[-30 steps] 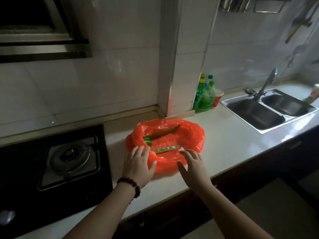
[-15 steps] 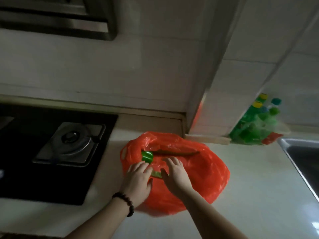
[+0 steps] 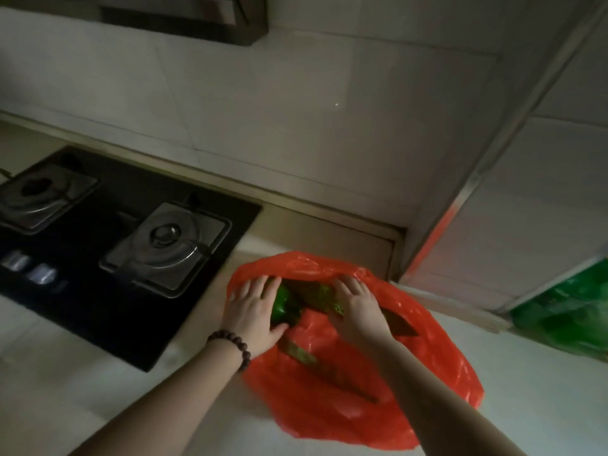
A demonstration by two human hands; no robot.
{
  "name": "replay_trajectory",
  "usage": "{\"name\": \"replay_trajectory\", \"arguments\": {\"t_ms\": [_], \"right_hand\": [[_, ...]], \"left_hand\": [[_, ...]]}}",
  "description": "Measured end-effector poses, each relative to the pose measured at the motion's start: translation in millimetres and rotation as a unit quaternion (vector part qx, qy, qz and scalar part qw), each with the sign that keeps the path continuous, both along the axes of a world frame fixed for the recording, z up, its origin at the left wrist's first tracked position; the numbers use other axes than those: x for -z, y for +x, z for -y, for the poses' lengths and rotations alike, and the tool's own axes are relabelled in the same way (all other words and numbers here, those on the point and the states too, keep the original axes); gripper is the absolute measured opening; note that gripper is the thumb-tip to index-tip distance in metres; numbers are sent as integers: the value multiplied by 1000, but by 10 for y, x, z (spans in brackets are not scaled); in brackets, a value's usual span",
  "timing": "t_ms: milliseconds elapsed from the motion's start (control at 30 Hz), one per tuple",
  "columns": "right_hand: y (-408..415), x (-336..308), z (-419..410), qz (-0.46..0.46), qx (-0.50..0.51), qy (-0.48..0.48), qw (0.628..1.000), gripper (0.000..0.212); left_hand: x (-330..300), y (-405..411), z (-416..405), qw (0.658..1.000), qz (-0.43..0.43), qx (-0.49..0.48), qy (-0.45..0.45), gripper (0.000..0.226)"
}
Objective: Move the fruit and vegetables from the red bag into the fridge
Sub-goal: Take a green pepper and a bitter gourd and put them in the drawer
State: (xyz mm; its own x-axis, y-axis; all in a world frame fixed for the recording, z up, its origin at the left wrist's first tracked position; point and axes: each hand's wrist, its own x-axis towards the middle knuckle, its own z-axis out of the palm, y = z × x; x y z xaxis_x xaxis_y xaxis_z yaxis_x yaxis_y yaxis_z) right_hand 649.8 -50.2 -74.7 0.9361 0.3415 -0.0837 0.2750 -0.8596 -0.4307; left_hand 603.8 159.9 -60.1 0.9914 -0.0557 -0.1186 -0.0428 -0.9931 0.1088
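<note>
The red plastic bag (image 3: 332, 386) lies on the pale counter with its mouth spread wide. Inside it I see a shiny green pepper (image 3: 283, 305) and two long green vegetables, one (image 3: 320, 292) at the back of the opening and one (image 3: 298, 351) lower down. My left hand (image 3: 253, 311), with a bead bracelet on its wrist, rests on the bag's left rim with straight fingers, its thumb beside the pepper. My right hand (image 3: 358, 307) lies flat over the back long vegetable, fingers reaching into the bag. The fridge is out of view.
A black gas hob (image 3: 108, 245) with two burners sits left of the bag, close to my left hand. A tiled wall corner (image 3: 437, 245) rises just behind the bag. Blurred green bottles (image 3: 566, 311) stand at the right edge. An extractor hood (image 3: 184, 18) hangs above.
My head has moved closer and turned left, so the sink has left the view. Both hands went from hovering before the bag to lying in its mouth, spread apart.
</note>
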Motion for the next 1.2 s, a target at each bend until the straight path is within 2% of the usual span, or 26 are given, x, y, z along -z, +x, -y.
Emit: {"name": "replay_trajectory", "arguments": {"t_ms": [200,300,367,433,533,567,600,700,800,867,1000,1200], "right_hand": [[285,88,67,-116,-46,-61,990,84],[315,203,98,-120,-57,-108,985,89],[314,213,120,-116,-55,-112,985,87],[296,169,137,-104,-47,-98,989,83],[255,89,139,13,-68,-84,994,67],[254,76,121,49,-86,-84,992,63],[260,69,94,63,-102,-88,989,62],[278,96,-10,12,-122,-126,985,69],[282,201,-73,-33,-100,-152,983,76],[293,222,-95,-38,-81,-157,984,71],[311,89,-82,-27,-62,-144,987,58],[232,-266,151,-52,-101,-51,992,67]], "left_hand": [[192,255,-161,985,-126,-66,-97,113],[279,269,-211,974,-166,-70,-139,116],[281,261,-228,976,-163,-58,-132,113],[222,194,-199,990,-116,-11,-85,102],[189,60,-133,992,56,108,-30,76],[203,39,-110,988,82,133,-14,74],[218,39,-92,987,69,142,-4,77],[274,102,-32,997,-21,78,-4,89],[289,177,16,999,-39,33,-10,92],[273,191,22,999,-36,35,3,91],[110,76,10,998,48,35,-19,90],[-314,-36,-215,982,163,-67,-72,91]]}}
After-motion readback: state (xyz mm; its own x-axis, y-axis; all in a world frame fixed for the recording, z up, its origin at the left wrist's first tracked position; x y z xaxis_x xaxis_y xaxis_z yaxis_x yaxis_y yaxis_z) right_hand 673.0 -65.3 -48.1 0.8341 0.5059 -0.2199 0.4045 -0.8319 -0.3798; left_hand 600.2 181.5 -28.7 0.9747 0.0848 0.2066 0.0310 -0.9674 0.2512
